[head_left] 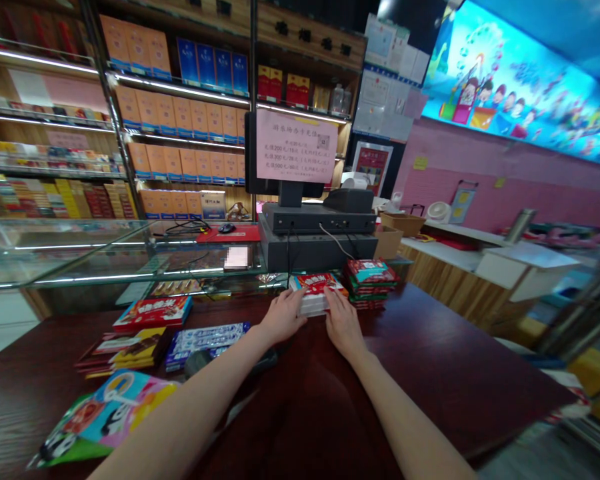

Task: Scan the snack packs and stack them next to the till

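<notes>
A short stack of flat snack boxes (314, 305), red printed on top with white sides, stands on the dark table before the cash register. My left hand (286, 313) presses against its left side, fingers curled along the edge. On the opposite side my right hand (343, 323) grips the stack, fingertips over the top edge. The boxes rest between both hands. Just right of them is a pile of red and green snack packets (371, 283), touched by neither hand.
To the left lie a red candy box (153, 312), yellow chocolate packs (141, 348), blue-and-white packets (207, 338) and a colourful bag (105, 417). Behind stand the cash register (317, 247), a monitor with a pink notice (296, 147) and a glass counter (105, 257).
</notes>
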`<state>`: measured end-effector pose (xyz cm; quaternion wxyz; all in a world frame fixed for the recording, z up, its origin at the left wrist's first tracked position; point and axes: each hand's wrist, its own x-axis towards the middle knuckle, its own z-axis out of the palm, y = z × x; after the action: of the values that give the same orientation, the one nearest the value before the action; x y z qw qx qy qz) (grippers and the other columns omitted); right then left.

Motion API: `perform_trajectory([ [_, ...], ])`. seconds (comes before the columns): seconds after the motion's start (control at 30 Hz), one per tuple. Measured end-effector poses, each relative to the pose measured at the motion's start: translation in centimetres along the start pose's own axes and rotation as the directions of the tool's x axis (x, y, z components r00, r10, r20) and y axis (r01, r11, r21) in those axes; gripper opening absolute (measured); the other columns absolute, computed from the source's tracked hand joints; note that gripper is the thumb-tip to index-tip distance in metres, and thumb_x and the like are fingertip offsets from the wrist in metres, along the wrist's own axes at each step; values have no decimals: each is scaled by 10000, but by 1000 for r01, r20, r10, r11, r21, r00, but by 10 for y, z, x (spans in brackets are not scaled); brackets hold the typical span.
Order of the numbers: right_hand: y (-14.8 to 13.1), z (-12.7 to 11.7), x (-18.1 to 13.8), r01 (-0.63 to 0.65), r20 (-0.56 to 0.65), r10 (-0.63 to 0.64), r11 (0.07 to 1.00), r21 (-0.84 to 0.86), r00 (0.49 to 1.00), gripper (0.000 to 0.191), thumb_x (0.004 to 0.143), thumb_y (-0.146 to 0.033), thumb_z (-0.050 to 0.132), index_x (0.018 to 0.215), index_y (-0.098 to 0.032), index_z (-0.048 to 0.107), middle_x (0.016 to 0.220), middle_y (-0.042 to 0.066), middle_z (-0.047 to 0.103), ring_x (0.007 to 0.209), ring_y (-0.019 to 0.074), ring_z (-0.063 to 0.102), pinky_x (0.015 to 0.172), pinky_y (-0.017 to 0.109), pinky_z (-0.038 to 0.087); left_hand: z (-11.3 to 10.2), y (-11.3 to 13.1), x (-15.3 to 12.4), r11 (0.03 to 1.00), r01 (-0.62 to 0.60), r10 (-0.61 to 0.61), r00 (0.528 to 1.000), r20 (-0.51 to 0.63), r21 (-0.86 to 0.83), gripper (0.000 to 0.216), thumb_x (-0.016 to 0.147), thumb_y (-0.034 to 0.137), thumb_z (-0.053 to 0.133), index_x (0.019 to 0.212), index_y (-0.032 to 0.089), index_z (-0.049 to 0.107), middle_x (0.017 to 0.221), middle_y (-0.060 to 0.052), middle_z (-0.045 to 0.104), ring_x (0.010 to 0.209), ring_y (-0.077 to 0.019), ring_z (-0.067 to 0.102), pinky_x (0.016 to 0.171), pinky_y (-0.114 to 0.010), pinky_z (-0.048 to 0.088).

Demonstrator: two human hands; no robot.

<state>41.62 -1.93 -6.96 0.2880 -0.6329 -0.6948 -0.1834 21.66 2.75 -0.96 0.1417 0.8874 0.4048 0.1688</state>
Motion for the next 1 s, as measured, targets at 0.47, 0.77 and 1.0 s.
perform_trajectory([
  [0.47,-7,-7,-2,48,-15,-48,998,30,999,685,900,-51,381,1567,-176,287,1497,131,506,1407,257,410,1070,434,426,-7,-7,-9,1000,6,-6,1000,-6,15,771,823,295,631,1523,207,318,1533,-127,468,1445,-311,364,1151,-488,345],
  [0.77,-24,-17,7,216,30,-219,973,84,975,677,872,-33,373,1532,-184,378,1460,104,548,1378,242,444,1120,447,398,-44,-44,-40,998,42,-40,998,-52,44,557,843,282,612,1392,243,530,1453,-78,566,1355,-307,477,1122,-489,384],
  [1.0,-58,-9,24,297,75,-310,943,147,948,657,869,-24,370,1497,-204,442,1449,94,563,1371,232,455,1116,464,423,-70,-83,-70,994,92,-85,989,-123,51,425,852,251,600,1275,255,637,1366,-54,637,1304,-278,532,1124,-446,391],
])
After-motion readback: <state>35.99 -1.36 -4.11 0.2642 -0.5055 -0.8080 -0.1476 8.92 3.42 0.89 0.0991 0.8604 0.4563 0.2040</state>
